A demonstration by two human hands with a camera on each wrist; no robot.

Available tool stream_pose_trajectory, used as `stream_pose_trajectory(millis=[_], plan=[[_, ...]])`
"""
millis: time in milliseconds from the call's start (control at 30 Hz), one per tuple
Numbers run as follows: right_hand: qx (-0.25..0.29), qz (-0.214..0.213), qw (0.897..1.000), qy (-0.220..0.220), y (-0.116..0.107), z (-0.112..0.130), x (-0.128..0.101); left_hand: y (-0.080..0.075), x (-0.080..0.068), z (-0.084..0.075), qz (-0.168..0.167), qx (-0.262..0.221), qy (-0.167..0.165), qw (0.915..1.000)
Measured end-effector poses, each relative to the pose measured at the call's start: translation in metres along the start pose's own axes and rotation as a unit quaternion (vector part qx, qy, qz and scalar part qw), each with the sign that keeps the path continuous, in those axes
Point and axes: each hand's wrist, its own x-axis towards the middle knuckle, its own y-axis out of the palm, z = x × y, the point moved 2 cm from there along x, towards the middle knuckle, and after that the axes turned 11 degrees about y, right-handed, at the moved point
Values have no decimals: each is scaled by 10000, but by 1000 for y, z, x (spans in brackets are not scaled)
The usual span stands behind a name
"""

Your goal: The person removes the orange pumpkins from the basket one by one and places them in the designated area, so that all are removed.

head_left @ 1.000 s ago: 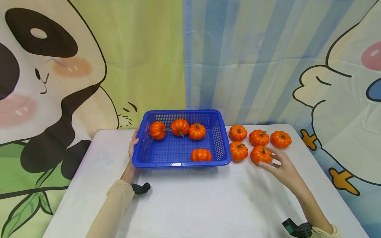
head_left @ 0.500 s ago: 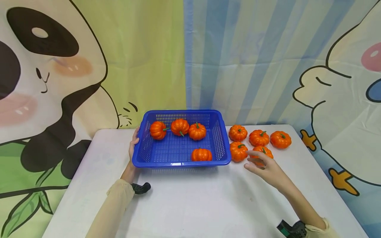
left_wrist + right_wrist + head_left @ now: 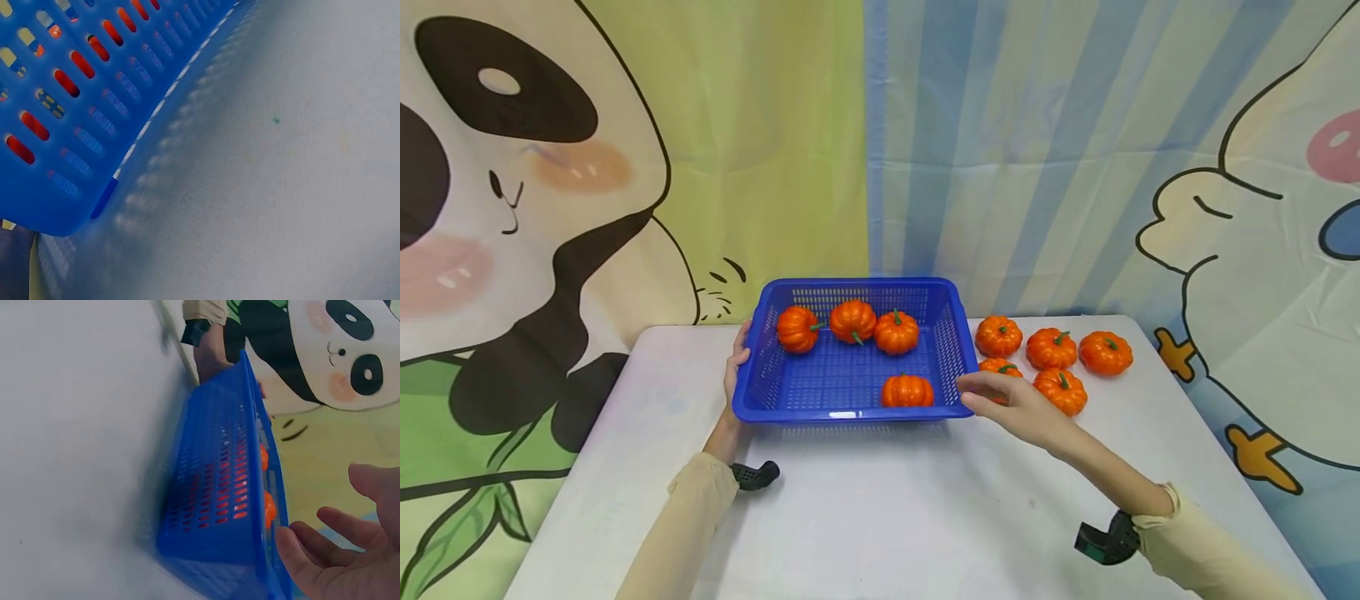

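We see four orange ribbed pumpkins in a blue rectangular perforated plastic basket, grasped at nine o'clock by the left grip; the right grip, released, hovers near its four-o'clock corner. Five more pumpkins lie at three o'clock on the white surface.

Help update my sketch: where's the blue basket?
In the head view, the blue basket is toward the back of the table, between the left hand on its left and five pumpkins on its right.
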Motion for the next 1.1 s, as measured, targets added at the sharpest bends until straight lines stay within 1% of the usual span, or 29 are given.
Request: stream_pose_trajectory(millis=[67, 200, 300, 367, 467, 533, 600, 700, 900, 1100], plan=[[-66, 130, 9999, 8, 2, 7, 6, -1, 1, 1, 38, -46, 37, 10000], [-23, 498, 9986, 169, 6, 20, 20, -2, 1, 1, 102, -90, 114, 9998], [-93, 675, 9964, 495, 10, 27, 34, -3, 2, 0, 126, -38, 104, 9999], [-252, 770, 9937, 772, 14, 32, 45, -3, 2, 0, 109, -18, 83, 9999], [-513, 900, 9874, 1198, 22, 35, 61, -2, 1, -1, 31, -99, 49, 9999], [-728, 910, 9828, 1435, 28, 36, 71, -2, 0, 0, -11, -55, 22, 10000], [-945, 913, 9792, 1549, 34, 35, 78, -1, -1, 1, -38, 34, 2, 10000], [-1128, 906, 9759, 1631, 43, 33, 87, -1, -2, 3, -18, 219, -15, 9998], [-1128, 952, 9757, 1621, 52, 28, 97, -2, -2, 3, 13, 192, -42, 9998], [-1147, 1030, 9756, 1563, 55, 29, 100, -2, -2, 3, 13, 200, -11, 9998]])
